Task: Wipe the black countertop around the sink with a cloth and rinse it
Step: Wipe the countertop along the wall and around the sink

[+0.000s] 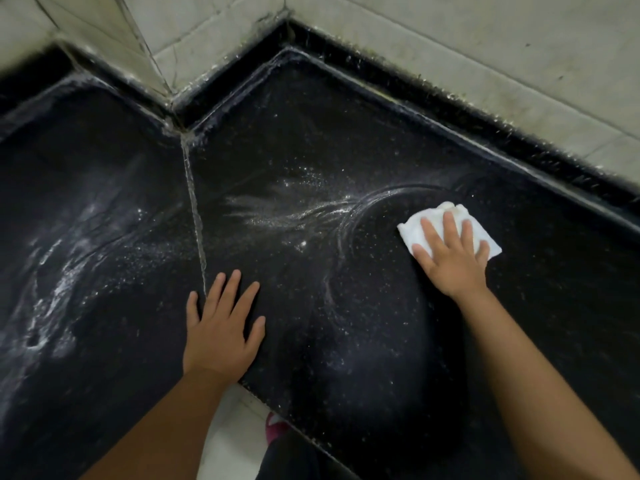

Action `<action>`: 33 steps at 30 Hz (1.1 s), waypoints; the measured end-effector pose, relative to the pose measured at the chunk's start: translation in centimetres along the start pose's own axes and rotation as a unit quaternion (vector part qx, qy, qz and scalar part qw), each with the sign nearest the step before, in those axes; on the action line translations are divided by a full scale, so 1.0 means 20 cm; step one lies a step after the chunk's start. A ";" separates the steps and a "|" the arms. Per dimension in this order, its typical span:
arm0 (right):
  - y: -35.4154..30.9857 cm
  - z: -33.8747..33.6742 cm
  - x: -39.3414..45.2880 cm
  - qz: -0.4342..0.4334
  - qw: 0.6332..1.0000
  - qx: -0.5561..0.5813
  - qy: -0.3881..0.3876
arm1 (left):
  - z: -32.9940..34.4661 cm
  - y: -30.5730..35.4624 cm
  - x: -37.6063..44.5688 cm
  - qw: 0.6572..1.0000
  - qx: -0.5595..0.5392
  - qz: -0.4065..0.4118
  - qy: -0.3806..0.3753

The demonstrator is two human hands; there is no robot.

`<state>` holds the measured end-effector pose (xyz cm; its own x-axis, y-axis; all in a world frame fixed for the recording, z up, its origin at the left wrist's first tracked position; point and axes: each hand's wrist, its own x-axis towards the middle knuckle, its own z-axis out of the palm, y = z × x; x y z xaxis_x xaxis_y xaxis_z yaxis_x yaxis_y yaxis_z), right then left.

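Observation:
The black speckled countertop (311, 150) fills the view, streaked with white soapy smears in the middle and on the left. A folded white cloth (412, 233) lies flat on it at the right. My right hand (450, 258) presses down on the cloth with straight, spread fingers. My left hand (221, 327) rests flat on the counter near its front edge, fingers spread, holding nothing. No sink shows in this view.
Pale tiled walls (450, 46) meet in an inner corner at the back, above a raised black rim (398, 95). A pale seam (194, 209) runs across the counter from the corner toward me. Below the front edge, white floor (235, 431) and a pink shoe (275, 426) show.

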<state>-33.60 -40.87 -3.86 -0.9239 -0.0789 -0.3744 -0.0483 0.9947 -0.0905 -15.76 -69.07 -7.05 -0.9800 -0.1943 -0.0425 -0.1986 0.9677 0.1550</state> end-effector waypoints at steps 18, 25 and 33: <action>-0.23 0.30 -0.36 -0.268 0.960 -0.076 0.031 | 0.02 -0.02 -0.01 1.000 0.013 -0.006 0.006; 0.15 -0.05 0.15 0.078 0.996 0.022 0.046 | 0.02 -0.01 0.00 1.000 0.018 -0.003 -0.005; -0.57 -0.05 0.34 -0.113 0.993 -0.032 -0.019 | -0.02 0.00 0.00 0.999 0.018 -0.017 -0.043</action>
<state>-39.66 -52.67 -4.47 -0.8718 -0.3011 -0.3865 -0.2770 0.9536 -0.1181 -15.84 -69.07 -6.59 -0.9677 -0.2148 -0.1319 -0.2303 0.9661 0.1164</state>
